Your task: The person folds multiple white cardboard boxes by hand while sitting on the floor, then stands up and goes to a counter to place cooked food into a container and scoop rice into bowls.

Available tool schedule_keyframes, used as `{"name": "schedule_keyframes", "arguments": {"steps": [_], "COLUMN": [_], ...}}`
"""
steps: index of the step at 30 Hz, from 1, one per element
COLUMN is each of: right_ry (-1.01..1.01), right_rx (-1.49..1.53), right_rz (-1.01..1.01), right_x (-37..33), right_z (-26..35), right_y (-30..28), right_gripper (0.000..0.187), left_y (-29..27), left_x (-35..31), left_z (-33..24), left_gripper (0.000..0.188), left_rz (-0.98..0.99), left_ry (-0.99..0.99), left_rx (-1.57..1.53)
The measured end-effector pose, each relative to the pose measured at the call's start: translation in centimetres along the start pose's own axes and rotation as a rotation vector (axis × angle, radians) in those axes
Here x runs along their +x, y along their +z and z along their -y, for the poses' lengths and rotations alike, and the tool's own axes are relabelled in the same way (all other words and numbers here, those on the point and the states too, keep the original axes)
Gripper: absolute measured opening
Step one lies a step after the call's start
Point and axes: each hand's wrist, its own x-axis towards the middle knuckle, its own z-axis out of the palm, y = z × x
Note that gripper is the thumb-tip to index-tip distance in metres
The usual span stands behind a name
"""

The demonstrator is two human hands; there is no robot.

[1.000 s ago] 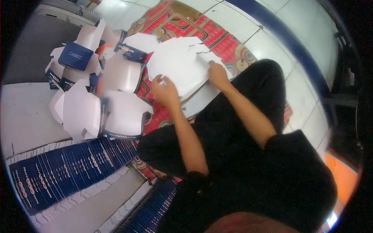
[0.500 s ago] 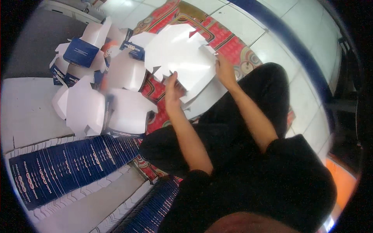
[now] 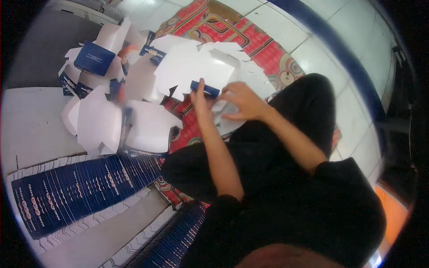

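While hands (image 3: 223, 100) grip carton blank (image 3: 196, 67) | folded boxes (image 3: 111, 120) crowd left

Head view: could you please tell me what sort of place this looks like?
Probably a home or small workshop floor used for box folding: tiled floor, a red patterned mat, stacked flat blue box blanks and folded boxes.

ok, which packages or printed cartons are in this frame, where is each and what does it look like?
Carton blank: held up by left hand and right hand; white inside, blue panel showing.
Folded boxes: heap on the left; white, some blue sides.
Closed box: top of the heap; blue with white flaps.
Flat carton stack: lower left row; dark blue, white tabs.
Second flat stack: bottom centre; dark blue.
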Motion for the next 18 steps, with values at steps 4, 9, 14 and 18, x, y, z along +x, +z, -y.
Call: {"name": "schedule_keyframes", "arguments": {"steps": [4, 9, 14, 18], "right_ry": [0.120, 0.447, 0.551, 0.525], "right_rx": [0.006, 0.154, 0.130, 0.122], "right_rz": [0.078, -0.161, -0.195, -0.172], "right_x": [-0.5, -0.6, -1.9, -1.4], "right_z": [-1.0, -0.8, -1.6, -1.3], "right_y": [2.7, 3.4, 3.5, 4.1], "right_gripper": [0.023, 0.018, 0.018, 0.018], "left_y": [1.6, 2.4, 3.9, 2.8], "left_x": [-0.8, -0.4, -1.5, -0.1], "left_z": [0.5, 1.7, 2.5, 3.1], "left_gripper": [0.050, 0.047, 0.040, 0.040], "left_rz": [-0.073, -0.082, 0.007, 0.127], "left_ry": [0.031, 0.144, 0.179, 0.326], "left_rx": [0.019, 0.046, 0.180, 0.398]}}
